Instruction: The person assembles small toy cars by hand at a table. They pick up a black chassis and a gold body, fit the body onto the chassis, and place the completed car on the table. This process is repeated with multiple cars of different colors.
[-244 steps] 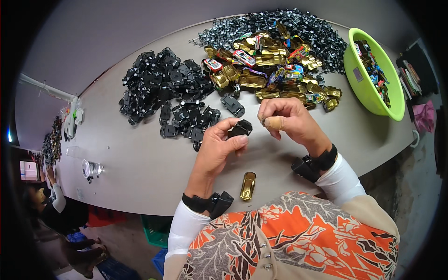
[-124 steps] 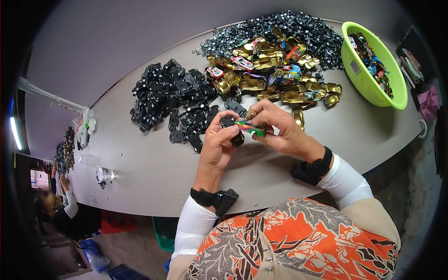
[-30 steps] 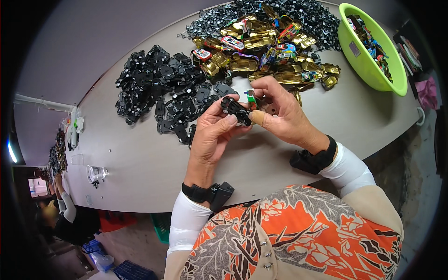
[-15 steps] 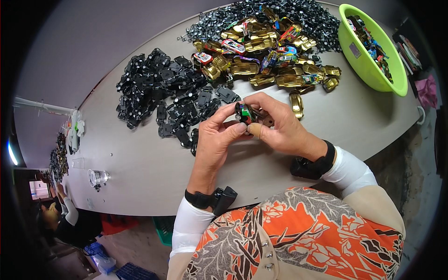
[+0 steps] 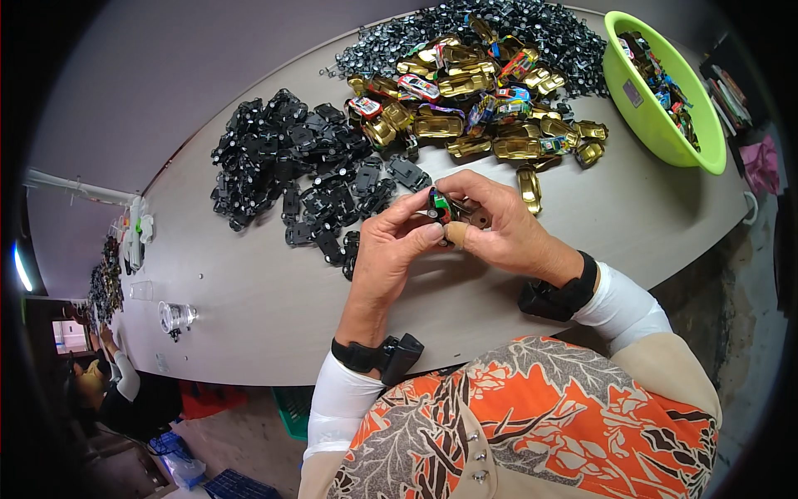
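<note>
Fingers [image 5: 426, 236]: left hand [image 5: 391, 241] and right hand [image 5: 507, 223] gripped toy car [image 5: 440, 203].
Gold car body [image 5: 529, 190]: lay right of toy car.
Pressure: seemed best kept even.

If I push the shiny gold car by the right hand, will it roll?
Probably not: no wheels show on that gold car, so it may slide. Its glossy surface looks slippery, and its crisp shape seems stiff.
</note>
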Motion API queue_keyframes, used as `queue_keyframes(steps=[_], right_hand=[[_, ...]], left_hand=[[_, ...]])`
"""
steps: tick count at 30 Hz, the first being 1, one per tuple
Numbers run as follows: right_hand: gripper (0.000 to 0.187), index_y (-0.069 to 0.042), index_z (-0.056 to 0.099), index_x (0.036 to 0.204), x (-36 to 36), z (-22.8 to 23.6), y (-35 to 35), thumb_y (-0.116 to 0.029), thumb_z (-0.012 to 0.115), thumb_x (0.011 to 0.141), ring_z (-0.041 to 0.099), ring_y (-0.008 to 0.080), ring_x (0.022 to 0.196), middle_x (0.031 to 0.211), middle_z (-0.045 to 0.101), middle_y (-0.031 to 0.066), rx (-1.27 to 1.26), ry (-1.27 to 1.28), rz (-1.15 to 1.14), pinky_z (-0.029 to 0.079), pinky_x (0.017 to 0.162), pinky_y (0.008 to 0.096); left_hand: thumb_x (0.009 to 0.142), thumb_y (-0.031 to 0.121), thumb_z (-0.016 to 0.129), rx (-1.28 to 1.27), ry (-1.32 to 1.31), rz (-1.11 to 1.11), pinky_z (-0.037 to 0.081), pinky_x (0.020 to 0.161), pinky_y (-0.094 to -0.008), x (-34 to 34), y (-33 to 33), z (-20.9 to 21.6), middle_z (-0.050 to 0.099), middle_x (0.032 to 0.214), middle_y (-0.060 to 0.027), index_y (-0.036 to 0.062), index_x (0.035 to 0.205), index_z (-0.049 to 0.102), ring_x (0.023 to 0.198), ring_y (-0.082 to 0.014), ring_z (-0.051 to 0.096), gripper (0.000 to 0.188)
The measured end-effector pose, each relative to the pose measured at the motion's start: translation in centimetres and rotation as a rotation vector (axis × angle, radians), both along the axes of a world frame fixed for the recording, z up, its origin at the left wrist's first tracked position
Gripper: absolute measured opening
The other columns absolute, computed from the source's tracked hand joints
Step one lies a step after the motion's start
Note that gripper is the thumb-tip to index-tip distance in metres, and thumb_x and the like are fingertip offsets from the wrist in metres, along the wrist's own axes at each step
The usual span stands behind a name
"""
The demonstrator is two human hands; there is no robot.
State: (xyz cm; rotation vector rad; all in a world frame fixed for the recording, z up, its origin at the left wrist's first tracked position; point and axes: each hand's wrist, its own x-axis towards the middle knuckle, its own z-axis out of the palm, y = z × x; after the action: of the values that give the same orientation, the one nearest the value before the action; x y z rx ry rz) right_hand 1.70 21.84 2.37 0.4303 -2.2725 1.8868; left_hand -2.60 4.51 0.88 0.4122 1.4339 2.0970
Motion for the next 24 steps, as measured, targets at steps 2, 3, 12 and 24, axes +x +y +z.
queue_keyframes(steps=[2,3,12,24], right_hand=[[0.034,0.001,0.052,0.107,-0.1,-0.5,0.0,0.0,0.061,0.074,0.058,0.0166,0.081,0.093,0.056,0.011,-0.042,0.007,0.003,0.049,0.07,0.0276],[0.032,0.001,0.053,0.105,-0.1,-0.2,0.0,0.0,0.062,0.074,0.057,0.0158,0.08,0.092,0.056,0.0103,-0.049,-0.047,-0.001,0.048,0.07,0.0273],[0.017,-0.001,0.061,0.091,-0.3,0.6,1.0,-0.006,0.065,0.076,0.052,0.0072,0.075,0.082,0.055,0.0018,0.012,-0.144,-0.044,0.043,0.064,0.0221],[0.02,-0.001,0.055,0.087,-0.5,1.2,1.5,-0.002,0.063,0.068,0.048,0.0047,0.065,0.089,0.05,0.0022,0.019,-0.009,0.137,0.04,0.054,0.0194]], left_hand=[[0.081,0.002,0.062,-0.046,0.105,-0.022,0.053,0.076,-0.0277,-0.1,0.1,0.0,0.059,0.105,-0.0065,0.0022,0.121,0.053,0.09,-0.0145,0.059,0.041],[0.083,0.004,0.061,-0.075,0.178,-0.037,0.053,0.075,-0.0266,-0.1,0.0,0.1,0.058,0.105,-0.0066,0.0015,0.122,0.052,0.09,-0.0141,0.059,0.041],[0.087,0.011,0.058,-0.27,0.401,-0.101,0.046,0.074,-0.0237,0.9,0.5,0.3,0.059,0.11,-0.0097,-0.0007,0.134,0.038,0.089,-0.0104,0.054,0.053],[0.078,0.009,0.069,0.055,-0.357,-0.191,0.045,0.054,-0.0186,0.3,-0.1,1.2,0.058,0.081,-0.001,0.0045,0.104,0.056,0.064,-0.0068,0.055,0.029]])
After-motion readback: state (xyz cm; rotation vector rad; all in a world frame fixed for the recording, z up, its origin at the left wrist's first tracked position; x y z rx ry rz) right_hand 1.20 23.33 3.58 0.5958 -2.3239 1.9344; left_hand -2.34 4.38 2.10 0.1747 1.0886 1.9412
